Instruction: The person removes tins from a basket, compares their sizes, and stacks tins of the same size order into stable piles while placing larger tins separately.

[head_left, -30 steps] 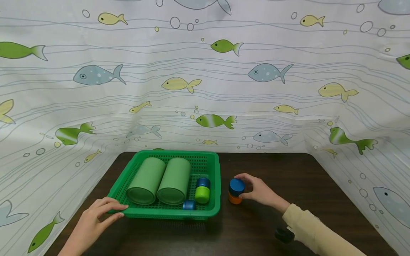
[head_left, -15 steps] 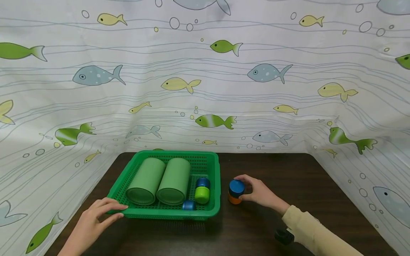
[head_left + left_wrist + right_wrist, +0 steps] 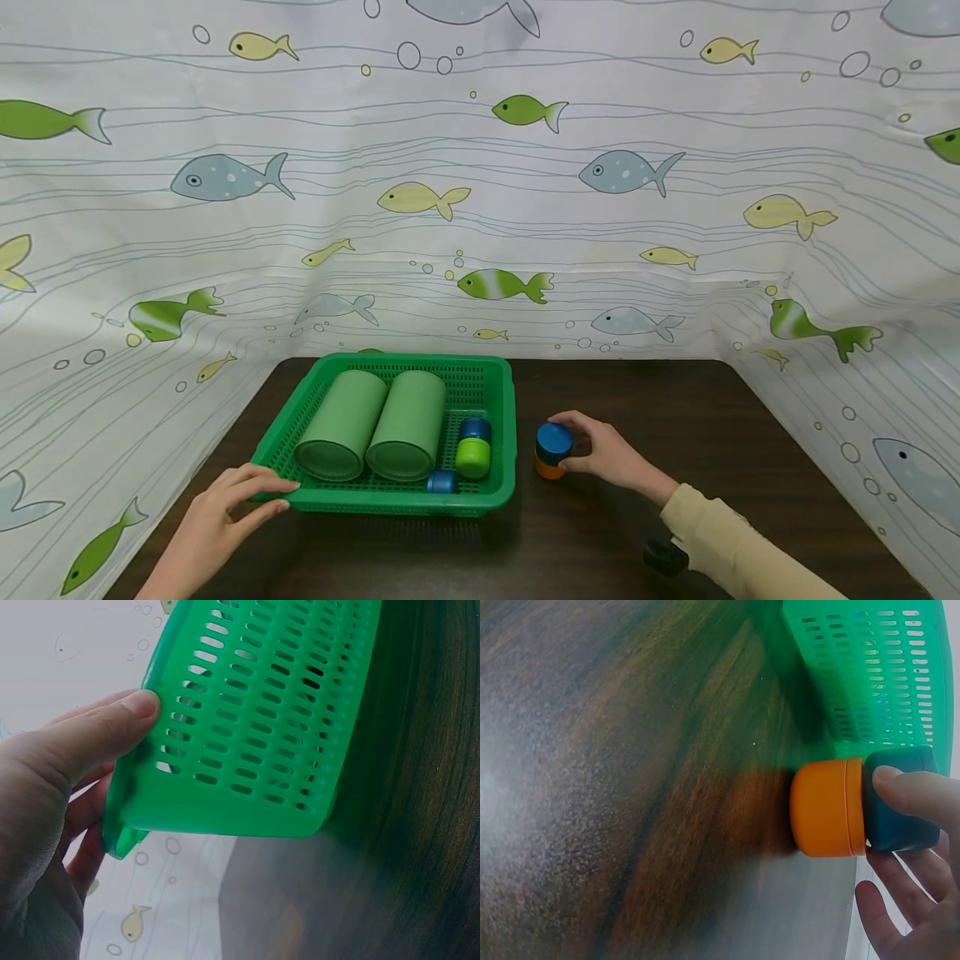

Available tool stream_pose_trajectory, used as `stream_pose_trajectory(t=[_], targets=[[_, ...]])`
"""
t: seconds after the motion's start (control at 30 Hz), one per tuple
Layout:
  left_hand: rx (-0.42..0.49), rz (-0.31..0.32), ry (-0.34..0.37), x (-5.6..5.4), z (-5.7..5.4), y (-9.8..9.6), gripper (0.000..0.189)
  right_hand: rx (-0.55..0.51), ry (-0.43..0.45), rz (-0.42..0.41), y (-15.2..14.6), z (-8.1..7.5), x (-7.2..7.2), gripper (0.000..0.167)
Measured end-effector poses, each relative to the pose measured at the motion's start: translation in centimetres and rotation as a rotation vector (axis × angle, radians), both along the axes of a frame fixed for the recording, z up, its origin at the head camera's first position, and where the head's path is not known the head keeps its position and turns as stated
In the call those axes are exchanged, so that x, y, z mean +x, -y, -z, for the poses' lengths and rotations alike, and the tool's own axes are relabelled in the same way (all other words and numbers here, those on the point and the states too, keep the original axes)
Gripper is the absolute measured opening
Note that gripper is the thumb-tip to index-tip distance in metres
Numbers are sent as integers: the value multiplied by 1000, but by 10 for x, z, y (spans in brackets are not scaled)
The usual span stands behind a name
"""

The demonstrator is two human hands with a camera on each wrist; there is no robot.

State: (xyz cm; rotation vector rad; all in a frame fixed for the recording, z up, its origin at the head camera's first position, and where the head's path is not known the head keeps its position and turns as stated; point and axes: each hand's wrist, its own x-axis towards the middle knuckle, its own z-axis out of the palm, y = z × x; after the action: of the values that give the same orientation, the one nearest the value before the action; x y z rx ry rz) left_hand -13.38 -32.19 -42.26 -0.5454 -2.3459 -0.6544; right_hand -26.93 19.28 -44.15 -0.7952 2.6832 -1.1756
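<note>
My left hand (image 3: 221,512) holds the near left corner of a green plastic basket (image 3: 390,502). In the left wrist view its thumb (image 3: 124,720) lies on the rim, other fingers behind it. To the right of the basket, my right hand (image 3: 611,457) grips the dark blue lid (image 3: 911,806) of a small jar with an orange body (image 3: 821,810). The jar stands upright on the dark table, thumb on one side of the lid and fingers on the other. Inside the basket lie two large pale green cylinders (image 3: 408,417), a green jar with a blue lid (image 3: 474,457) and a small blue canister (image 3: 442,481).
Dark wood-grain table (image 3: 675,400) spreads right of the basket and in front of it. A white curtain (image 3: 480,233) printed with fish encloses the back and both sides. Something black (image 3: 665,557) shows beside the right sleeve (image 3: 738,542).
</note>
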Motion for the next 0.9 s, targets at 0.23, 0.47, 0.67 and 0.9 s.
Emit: stream_pose_trajectory(t=[0.23,0.47,0.67,0.9], targets=[[2,-4,0,1,1,0,51,-6,-3,-6,0,-1,1,59],[3,-11,9,1,2,0,50,-18,24,-7,1,-1,2,59],[4,-17,6,3,2,0,51,-28,24,-17,1,0,1,59],[3,-26,14,3,2,0,50,-25,29,-9,1,0,1,60]])
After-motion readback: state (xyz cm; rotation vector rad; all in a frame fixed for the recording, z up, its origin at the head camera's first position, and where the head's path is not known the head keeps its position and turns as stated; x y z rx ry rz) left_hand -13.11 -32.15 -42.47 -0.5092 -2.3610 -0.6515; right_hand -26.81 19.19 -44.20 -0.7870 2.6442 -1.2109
